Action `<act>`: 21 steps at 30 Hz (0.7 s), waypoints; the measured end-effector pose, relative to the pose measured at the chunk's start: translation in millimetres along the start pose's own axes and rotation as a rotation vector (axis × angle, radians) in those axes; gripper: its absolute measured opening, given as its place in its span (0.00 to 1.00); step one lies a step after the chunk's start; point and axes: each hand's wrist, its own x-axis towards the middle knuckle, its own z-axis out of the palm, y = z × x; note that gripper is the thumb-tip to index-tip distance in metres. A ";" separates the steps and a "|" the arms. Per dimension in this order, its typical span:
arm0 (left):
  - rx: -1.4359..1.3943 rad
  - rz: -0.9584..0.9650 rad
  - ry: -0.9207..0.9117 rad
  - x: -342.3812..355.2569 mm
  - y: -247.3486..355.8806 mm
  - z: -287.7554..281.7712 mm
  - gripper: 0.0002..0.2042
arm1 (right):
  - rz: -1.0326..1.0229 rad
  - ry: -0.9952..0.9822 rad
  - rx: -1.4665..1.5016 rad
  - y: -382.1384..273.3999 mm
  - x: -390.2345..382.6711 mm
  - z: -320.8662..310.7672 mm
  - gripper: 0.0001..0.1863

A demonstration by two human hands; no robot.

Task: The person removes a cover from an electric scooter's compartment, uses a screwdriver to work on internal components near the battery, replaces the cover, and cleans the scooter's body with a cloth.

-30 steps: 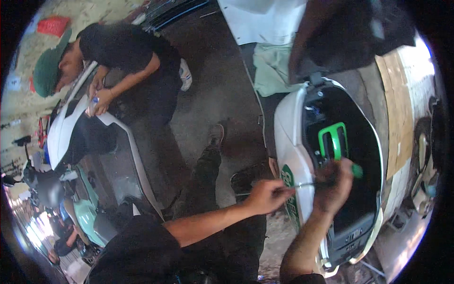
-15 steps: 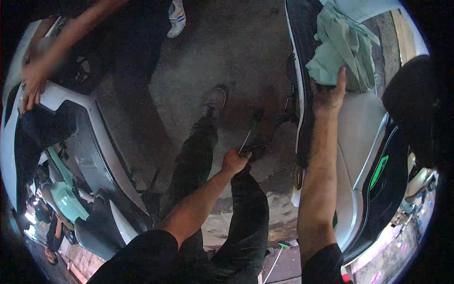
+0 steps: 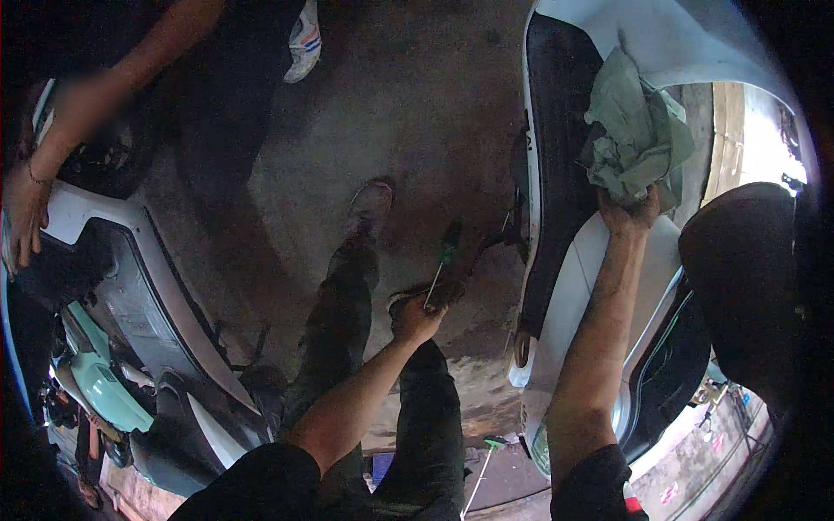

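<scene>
The person's left hand point(image 3: 419, 321) clenched the metal shaft of a slim screwdriver with a green-and-black handle point(image 3: 446, 254), held above the dark floor point(image 3: 408, 122). The right hand point(image 3: 631, 214) grasped a crumpled pale-green cloth point(image 3: 634, 135) beside a white scooter's black footboard point(image 3: 560, 113). Judged risk: loose folds could slip or snag, the grip taking only one end. Versus half a second earlier: cloth more bunched, right fingers closed rather than spread.

No lettering legible; tiny pale mark point(image 3: 528, 141) on edge of white scooter's point(image 3: 549, 352) footboard point(image 3: 560, 191) unreadable.
</scene>
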 end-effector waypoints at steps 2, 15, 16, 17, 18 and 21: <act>0.029 -0.063 -0.002 1.2 1.8 -3.5 0.20 | -0.036 0.094 -0.035 1.0 -3.6 6.9 0.27; 0.018 -0.044 -0.044 11.9 -0.9 -2.5 0.20 | -0.160 -0.230 0.036 -47.0 18.7 -26.4 0.28; -0.026 0.006 -0.012 10.1 0.0 -2.2 0.20 | -0.161 -0.241 0.034 -52.2 18.0 -27.8 0.29; -0.029 0.005 -0.016 10.1 3.0 -3.3 0.20 | -0.164 -0.249 0.018 -54.3 18.5 -28.9 0.29; -0.033 -0.002 -0.044 9.0 6.1 -4.5 0.19 | -0.166 -0.256 0.009 -57.3 18.9 -29.4 0.29; -0.020 -0.017 -0.063 10.4 4.2 -0.1 0.18 | -0.151 -0.293 -0.012 -62.8 19.6 -27.7 0.31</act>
